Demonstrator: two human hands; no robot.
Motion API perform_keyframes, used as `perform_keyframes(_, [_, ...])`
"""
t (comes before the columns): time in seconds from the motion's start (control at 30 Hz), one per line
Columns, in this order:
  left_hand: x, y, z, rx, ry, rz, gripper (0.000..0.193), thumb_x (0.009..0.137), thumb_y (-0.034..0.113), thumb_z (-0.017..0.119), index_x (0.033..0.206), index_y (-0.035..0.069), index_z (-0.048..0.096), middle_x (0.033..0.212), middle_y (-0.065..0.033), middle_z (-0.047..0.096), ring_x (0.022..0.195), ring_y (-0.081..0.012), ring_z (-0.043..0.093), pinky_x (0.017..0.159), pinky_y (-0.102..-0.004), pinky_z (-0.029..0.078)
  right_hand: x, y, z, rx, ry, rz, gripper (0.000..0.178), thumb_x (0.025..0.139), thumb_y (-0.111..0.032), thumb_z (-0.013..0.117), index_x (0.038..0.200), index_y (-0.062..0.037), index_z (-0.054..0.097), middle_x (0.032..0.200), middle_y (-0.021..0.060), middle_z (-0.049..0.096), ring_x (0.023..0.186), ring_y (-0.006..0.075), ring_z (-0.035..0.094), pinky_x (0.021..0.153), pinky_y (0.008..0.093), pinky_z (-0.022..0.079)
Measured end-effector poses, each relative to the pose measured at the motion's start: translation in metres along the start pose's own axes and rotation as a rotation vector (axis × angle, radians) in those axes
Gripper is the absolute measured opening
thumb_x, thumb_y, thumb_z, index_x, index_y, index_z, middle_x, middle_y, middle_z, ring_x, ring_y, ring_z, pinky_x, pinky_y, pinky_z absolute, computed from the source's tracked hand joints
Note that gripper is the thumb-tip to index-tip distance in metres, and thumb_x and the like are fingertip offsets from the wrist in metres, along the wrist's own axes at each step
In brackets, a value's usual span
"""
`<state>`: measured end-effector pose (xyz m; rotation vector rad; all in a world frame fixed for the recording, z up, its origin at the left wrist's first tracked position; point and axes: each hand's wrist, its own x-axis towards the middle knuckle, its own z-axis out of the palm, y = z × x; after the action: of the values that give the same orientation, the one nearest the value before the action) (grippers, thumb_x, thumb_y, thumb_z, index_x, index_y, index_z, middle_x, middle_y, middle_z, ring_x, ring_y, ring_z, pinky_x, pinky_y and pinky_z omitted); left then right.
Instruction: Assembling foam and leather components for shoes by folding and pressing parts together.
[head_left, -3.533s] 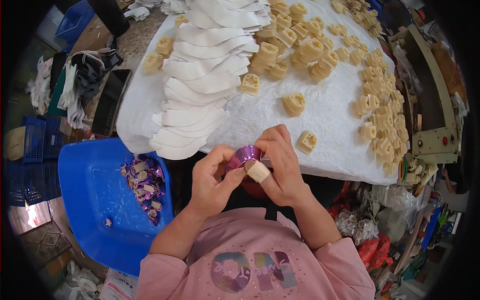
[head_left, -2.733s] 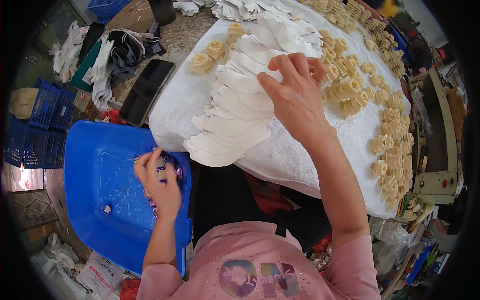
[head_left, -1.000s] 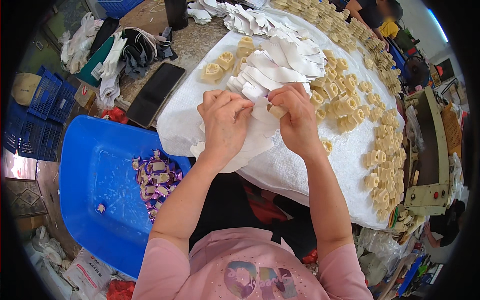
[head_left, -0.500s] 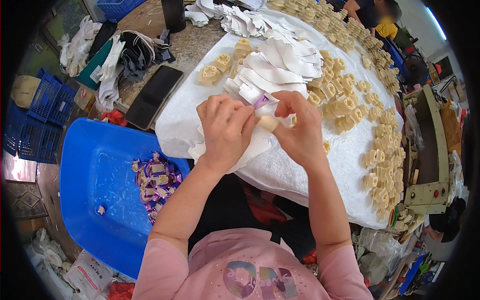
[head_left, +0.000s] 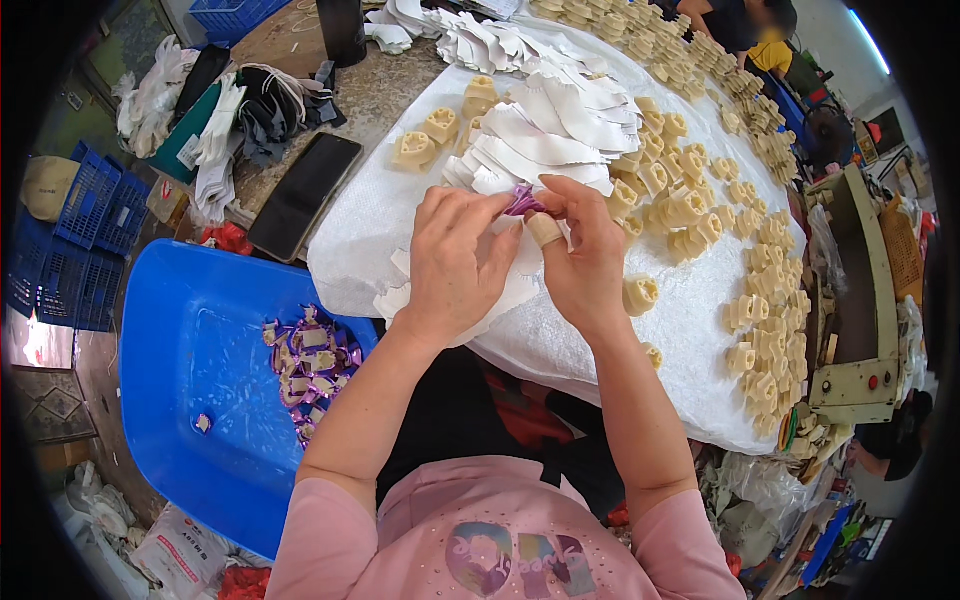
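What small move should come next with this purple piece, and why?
Perhaps gently press the purple piece smooth: the left hand and right hand appear to pinch it from opposite sides, and it looks creased.

The left hand (head_left: 455,260) and the right hand (head_left: 587,258), both bare, pinch together one small, shiny purple piece (head_left: 523,202). Below them spreads a white woven cloth (head_left: 690,335), on which overlapping curved flat white pieces (head_left: 550,145) and many cream-coloured hollow blocks (head_left: 689,207) are lying. On the left, a deep blue plastic tub (head_left: 180,390) contains purple-and-cream pieces (head_left: 315,362). A flat black phone (head_left: 305,195) rests on the brown speckled worktop (head_left: 395,95).
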<state>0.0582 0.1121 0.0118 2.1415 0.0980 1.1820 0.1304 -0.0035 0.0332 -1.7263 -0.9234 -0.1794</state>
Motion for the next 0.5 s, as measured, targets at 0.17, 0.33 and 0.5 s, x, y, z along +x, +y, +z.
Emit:
perform_keyframes(0.17, [0.006, -0.003, 0.0, -0.01, -0.029, -0.031, 0.016, 0.074, 0.0, 0.066, 0.09, 0.001, 0.066, 0.083, -0.0089, 0.062, 0.082, -0.0268, 0.054, 0.075, -0.0351, 0.044, 0.002, 0.001, 0.003, -0.088, -0.026, -0.103, 0.031, 0.078, 0.009, 0.056, 0.107, -0.0017, 0.056, 0.086, 0.0128, 0.061, 0.078, 0.0268, 0.062, 0.068, 0.0344, 0.049])
perform_keyframes(0.33, [0.006, -0.008, -0.001, -0.053, -0.017, -0.056, 0.01, 0.073, 0.001, 0.066, 0.083, 0.002, 0.066, 0.075, -0.0072, 0.061, 0.079, -0.025, 0.055, 0.072, -0.0343, 0.043, 0.003, 0.001, -0.002, -0.139, -0.101, -0.102, 0.034, 0.078, 0.009, 0.06, 0.11, -0.0034, 0.054, 0.089, 0.0093, 0.063, 0.079, 0.019, 0.061, 0.077, 0.0307, 0.048])
perform_keyframes(0.5, [0.005, -0.021, 0.0, 0.229, 0.08, -0.025, 0.006, 0.074, 0.004, 0.065, 0.08, 0.002, 0.065, 0.073, -0.0074, 0.061, 0.077, -0.0238, 0.055, 0.072, -0.0342, 0.04, 0.0, 0.001, -0.009, -0.101, -0.02, -0.069, 0.027, 0.078, 0.008, 0.057, 0.103, -0.0017, 0.056, 0.083, 0.0117, 0.058, 0.075, 0.0244, 0.058, 0.066, 0.0327, 0.047])
